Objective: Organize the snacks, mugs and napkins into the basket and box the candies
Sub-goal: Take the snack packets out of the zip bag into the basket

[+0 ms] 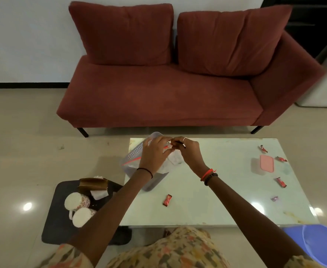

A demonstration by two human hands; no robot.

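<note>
off the table's (207, 206) left edge, on a dark mat (62, 219), two white mugs (77, 201) lay on their sides by a brown napkin holder (94, 184). at the table's left end stood the perforated grey basket (133, 157), white napkins (173, 161) showing inside. above it my left hand (154, 153) and right hand (189, 151) met, fingertips pinched together on something small i couldn't make out. a red candy (167, 200) lay on the table near its front edge. toward the table's right end sat the pink-lidded box (266, 163), with more candies scattered around it.
</note>
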